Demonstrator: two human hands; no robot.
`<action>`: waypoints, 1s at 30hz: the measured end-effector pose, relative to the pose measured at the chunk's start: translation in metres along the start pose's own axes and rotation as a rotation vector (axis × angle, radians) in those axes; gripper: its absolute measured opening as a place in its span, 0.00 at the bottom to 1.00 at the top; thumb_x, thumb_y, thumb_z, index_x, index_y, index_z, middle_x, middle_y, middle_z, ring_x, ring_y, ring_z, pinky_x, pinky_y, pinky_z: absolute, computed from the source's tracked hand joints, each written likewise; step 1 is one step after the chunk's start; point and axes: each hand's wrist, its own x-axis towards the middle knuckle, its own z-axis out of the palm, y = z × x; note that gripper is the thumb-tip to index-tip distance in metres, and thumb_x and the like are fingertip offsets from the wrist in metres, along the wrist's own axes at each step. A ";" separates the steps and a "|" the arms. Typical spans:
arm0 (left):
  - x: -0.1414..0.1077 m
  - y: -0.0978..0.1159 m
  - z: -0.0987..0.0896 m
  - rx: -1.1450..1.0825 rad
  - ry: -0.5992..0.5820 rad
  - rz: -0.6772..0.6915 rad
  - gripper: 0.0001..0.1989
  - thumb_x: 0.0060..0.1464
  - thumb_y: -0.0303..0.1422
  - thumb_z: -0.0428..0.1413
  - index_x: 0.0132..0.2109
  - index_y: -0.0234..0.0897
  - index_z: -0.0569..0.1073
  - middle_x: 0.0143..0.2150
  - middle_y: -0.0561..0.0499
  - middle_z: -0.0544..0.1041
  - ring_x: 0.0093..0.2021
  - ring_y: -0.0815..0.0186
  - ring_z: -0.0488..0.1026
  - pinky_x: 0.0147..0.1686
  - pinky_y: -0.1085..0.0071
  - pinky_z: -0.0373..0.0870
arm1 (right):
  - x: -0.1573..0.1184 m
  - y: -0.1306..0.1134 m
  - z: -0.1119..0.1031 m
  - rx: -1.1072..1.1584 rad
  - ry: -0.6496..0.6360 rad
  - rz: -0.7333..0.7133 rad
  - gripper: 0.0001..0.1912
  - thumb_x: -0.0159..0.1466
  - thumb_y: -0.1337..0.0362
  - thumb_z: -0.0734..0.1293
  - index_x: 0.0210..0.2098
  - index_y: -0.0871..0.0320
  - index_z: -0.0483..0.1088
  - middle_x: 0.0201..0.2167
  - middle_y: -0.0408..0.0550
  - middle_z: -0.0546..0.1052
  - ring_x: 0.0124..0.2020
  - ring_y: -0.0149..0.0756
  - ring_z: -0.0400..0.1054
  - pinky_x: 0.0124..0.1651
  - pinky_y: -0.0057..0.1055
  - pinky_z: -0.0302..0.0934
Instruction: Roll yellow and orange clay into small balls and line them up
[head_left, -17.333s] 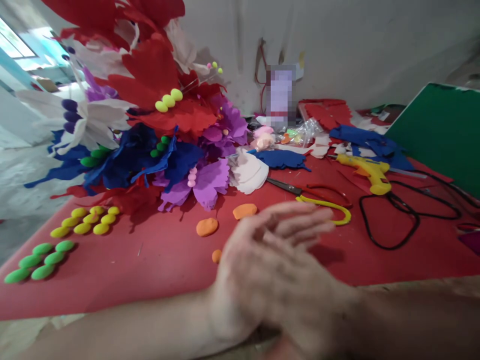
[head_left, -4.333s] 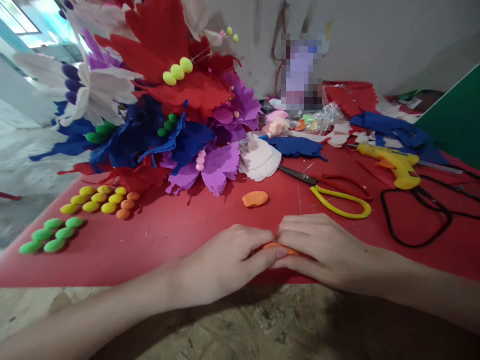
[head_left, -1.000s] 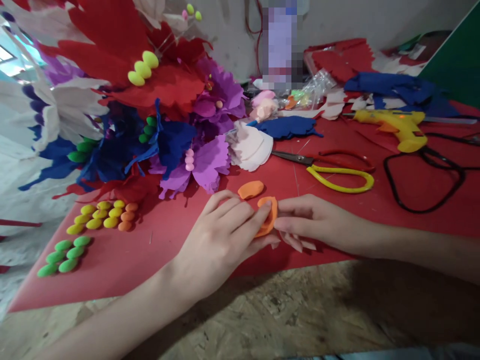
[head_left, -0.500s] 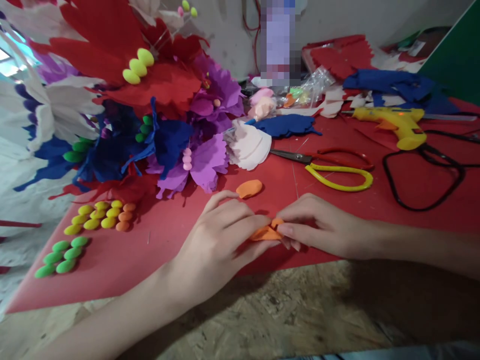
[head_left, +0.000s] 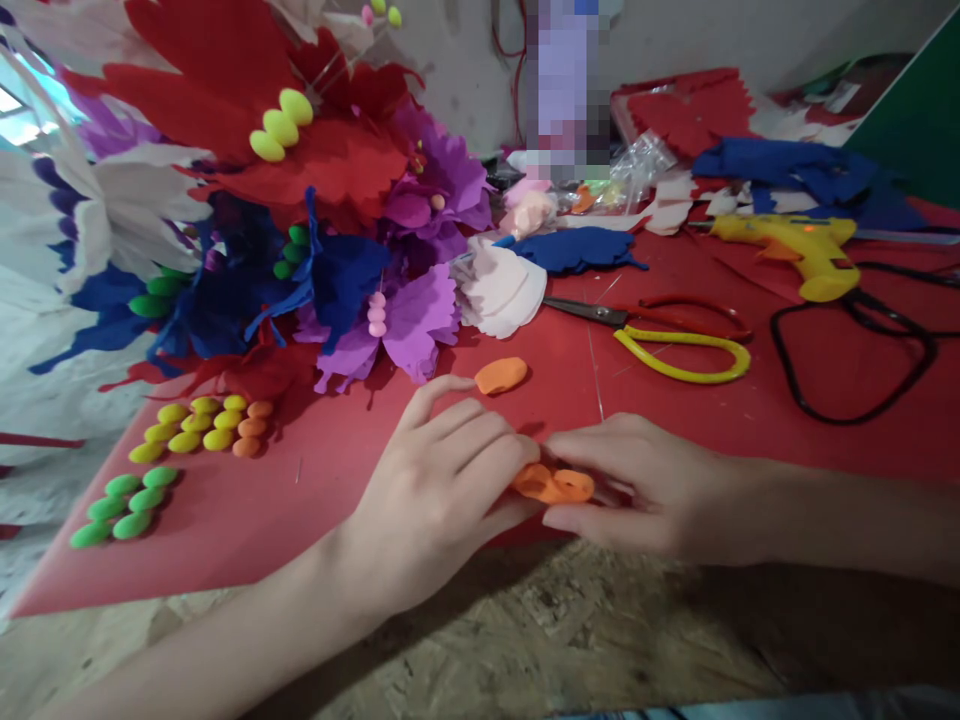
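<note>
A soft orange felt-like piece (head_left: pixel 555 486), curled into loops, sits between my two hands above the table's front edge. My left hand (head_left: pixel 439 480) pinches its left end between thumb and fingers, with the little finger stretched outward. Around its right end, the thumb and fingers of my right hand (head_left: pixel 645 487) are spread apart; whether they touch the piece I cannot tell. Just beyond my left fingers lies a second orange piece (head_left: pixel 502 376), flat and oval.
Scissors (head_left: pixel 660 335) and a yellow glue gun (head_left: pixel 802 250) with a black cord lie to the right. Fabric butterflies (head_left: pixel 315 190) crowd the back left. Yellow, orange and green oval pieces (head_left: pixel 184 430) stand in rows on the red tabletop (head_left: pixel 330 540). Blue cloth scraps (head_left: pixel 795 170) lie behind.
My right thumb and fingers have come apart from their pinch and moved slightly nearer to me. The orange piece has turned, so its looped edge now shows.
</note>
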 end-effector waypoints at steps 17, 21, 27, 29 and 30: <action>0.002 0.006 -0.004 -0.148 -0.004 0.035 0.09 0.54 0.25 0.49 0.25 0.34 0.65 0.21 0.56 0.67 0.24 0.73 0.62 0.42 0.70 0.65 | 0.008 0.005 -0.008 0.535 0.283 0.128 0.14 0.60 0.62 0.54 0.20 0.58 0.59 0.16 0.39 0.62 0.13 0.21 0.52 0.14 0.20 0.45; -0.001 0.005 -0.003 -0.280 -0.043 -0.023 0.08 0.56 0.22 0.44 0.40 0.29 0.66 0.28 0.51 0.70 0.30 0.72 0.66 0.33 0.76 0.66 | 0.019 0.015 -0.018 0.930 0.505 0.247 0.07 0.61 0.70 0.54 0.36 0.58 0.61 0.24 0.41 0.69 0.16 0.24 0.60 0.12 0.19 0.50; 0.000 -0.005 -0.004 -0.548 0.029 -0.332 0.12 0.57 0.26 0.39 0.30 0.35 0.64 0.25 0.54 0.63 0.25 0.73 0.61 0.24 0.76 0.60 | 0.017 0.018 -0.023 1.133 0.293 0.285 0.12 0.57 0.74 0.54 0.21 0.61 0.63 0.18 0.41 0.61 0.17 0.23 0.55 0.15 0.19 0.53; 0.001 -0.008 -0.004 -0.624 0.059 -0.415 0.15 0.58 0.30 0.41 0.23 0.36 0.58 0.20 0.56 0.59 0.21 0.74 0.57 0.20 0.75 0.56 | 0.015 0.016 -0.022 1.128 0.255 0.296 0.11 0.56 0.71 0.58 0.18 0.61 0.61 0.17 0.40 0.59 0.16 0.21 0.54 0.15 0.19 0.50; 0.002 -0.009 -0.003 -0.657 0.075 -0.461 0.15 0.57 0.32 0.43 0.22 0.36 0.57 0.19 0.57 0.57 0.20 0.74 0.55 0.18 0.76 0.54 | 0.014 0.015 -0.021 1.099 0.250 0.299 0.08 0.55 0.69 0.61 0.20 0.61 0.62 0.17 0.38 0.59 0.15 0.20 0.53 0.15 0.18 0.49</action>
